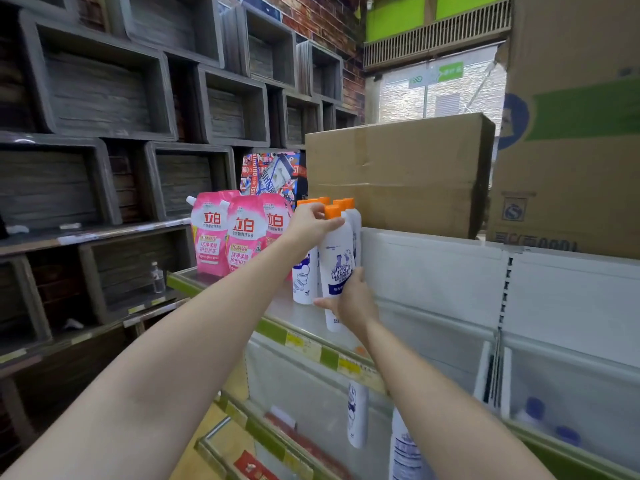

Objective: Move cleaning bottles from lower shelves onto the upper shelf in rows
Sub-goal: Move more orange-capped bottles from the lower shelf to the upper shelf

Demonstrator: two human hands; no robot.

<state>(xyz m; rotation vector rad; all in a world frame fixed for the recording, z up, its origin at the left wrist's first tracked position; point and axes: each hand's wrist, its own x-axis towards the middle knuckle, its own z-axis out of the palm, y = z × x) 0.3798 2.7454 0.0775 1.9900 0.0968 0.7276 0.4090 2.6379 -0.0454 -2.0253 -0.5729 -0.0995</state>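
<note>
A white cleaning bottle point(336, 258) with an orange cap and blue label stands at the front of the upper shelf point(304, 317). My left hand point(311, 221) grips its neck just under the cap. My right hand point(351, 301) holds its lower body from the right. Several more white orange-capped bottles point(353, 220) stand behind and left of it. Two white bottles point(356, 414) show on the shelf below, under my right forearm.
Pink detergent pouches point(221, 233) stand left of the bottles on the same shelf. A large cardboard box point(398, 174) sits on top behind the white back panel point(433, 268). More boxes point(571, 133) stack at right. Grey wooden crates point(104, 91) line the left wall.
</note>
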